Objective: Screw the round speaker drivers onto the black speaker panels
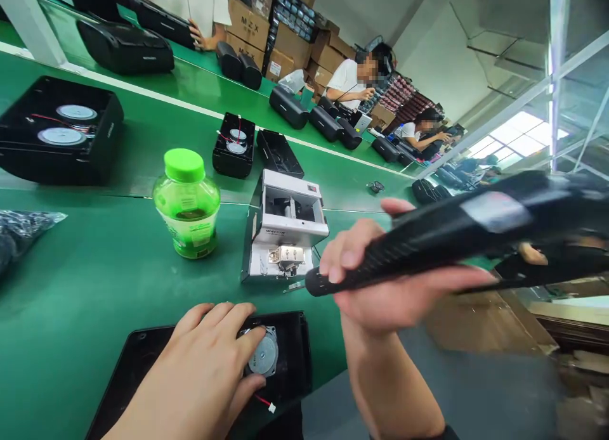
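Observation:
My left hand (214,351) reaches over a black speaker housing (297,345) lying on the green bench. Its thumb and index finger press at the left edge of a round metal speaker driver (265,354) in the housing. The hand covers the housing's middle. A red wire with a white connector (271,408) pokes out below the thumb. My right hand (375,281) is wrapped around a black electric screwdriver (409,237), tilted with its bit to the left. The bit ends just in front of a white screw feeder (290,224), apart from the housing; whether it carries a screw I cannot tell.
A green-capped bottle (186,205) stands left of the feeder. Behind are an open speaker box with two drivers (235,145) and a black shell (280,153). A larger speaker cabinet (61,129) and a plastic bag (23,234) lie left. Co-workers (349,85) sit across the bench.

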Available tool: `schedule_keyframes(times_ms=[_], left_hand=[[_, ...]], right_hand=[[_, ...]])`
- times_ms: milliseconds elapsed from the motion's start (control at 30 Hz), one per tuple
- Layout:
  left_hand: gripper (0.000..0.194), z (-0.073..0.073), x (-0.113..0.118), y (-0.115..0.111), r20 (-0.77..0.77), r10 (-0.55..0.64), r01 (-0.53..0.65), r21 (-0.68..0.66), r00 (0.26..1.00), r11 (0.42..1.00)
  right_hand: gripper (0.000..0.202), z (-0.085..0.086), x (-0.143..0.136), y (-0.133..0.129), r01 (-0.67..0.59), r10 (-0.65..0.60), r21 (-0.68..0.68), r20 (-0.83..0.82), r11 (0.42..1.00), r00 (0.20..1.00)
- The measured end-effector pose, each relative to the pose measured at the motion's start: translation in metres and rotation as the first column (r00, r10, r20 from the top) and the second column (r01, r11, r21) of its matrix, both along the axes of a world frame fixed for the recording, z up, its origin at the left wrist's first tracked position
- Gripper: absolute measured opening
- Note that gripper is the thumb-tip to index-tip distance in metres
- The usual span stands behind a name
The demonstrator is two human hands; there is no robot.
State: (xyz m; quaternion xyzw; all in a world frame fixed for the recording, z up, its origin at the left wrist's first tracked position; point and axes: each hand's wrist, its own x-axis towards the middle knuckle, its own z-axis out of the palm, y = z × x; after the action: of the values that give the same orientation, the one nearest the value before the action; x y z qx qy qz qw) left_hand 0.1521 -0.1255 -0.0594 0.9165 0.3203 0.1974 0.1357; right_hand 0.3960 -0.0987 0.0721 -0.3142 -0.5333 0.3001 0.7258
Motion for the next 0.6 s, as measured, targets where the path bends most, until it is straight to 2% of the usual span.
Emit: schedule_keyframes(times_ms=[133, 267, 333, 467, 533, 600], left_hand=[[0.044, -0.013, -0.002, -0.003, 0.074, 0.029, -0.037, 0.109, 0.997, 0.993], [0.051, -0.026, -0.008, -0.005, 0.016, 0.034, -0.036, 0.153, 0.999, 0.988], [0.051, -0.030, -0.010, -0.005, -0.038, 0.048, -0.042, 0.147, 0.998, 0.988], [0.037, -0.027, -0.012, -0.003, -0.103, 0.053, -0.043, 0.089, 0.993, 0.995], [0.033, -0.024, -0.013, -0.002, -0.101, 0.053, -0.046, 0.067, 0.994, 0.997], [0.032, -0.022, -0.015, -0.001, -0.090, 0.048, -0.044, 0.042, 0.995, 0.998]], right_hand=[[0.054, 0.024, 0.004, -0.032, 0.059, -0.058, -0.085, 0.014, 0.995, 0.998], [0.058, 0.033, -0.001, -0.050, 0.117, -0.116, -0.212, 0.017, 0.970, 0.993], [0.063, 0.036, -0.003, -0.057, 0.073, -0.076, -0.300, 0.000, 0.951, 0.997], [0.060, 0.034, -0.005, -0.068, -0.060, 0.029, -0.433, -0.077, 0.899, 0.997], [0.059, 0.027, -0.007, -0.070, -0.074, 0.025, -0.429, -0.120, 0.900, 0.992], [0.065, 0.017, -0.007, -0.071, -0.076, 0.015, -0.406, -0.152, 0.911, 0.988]])
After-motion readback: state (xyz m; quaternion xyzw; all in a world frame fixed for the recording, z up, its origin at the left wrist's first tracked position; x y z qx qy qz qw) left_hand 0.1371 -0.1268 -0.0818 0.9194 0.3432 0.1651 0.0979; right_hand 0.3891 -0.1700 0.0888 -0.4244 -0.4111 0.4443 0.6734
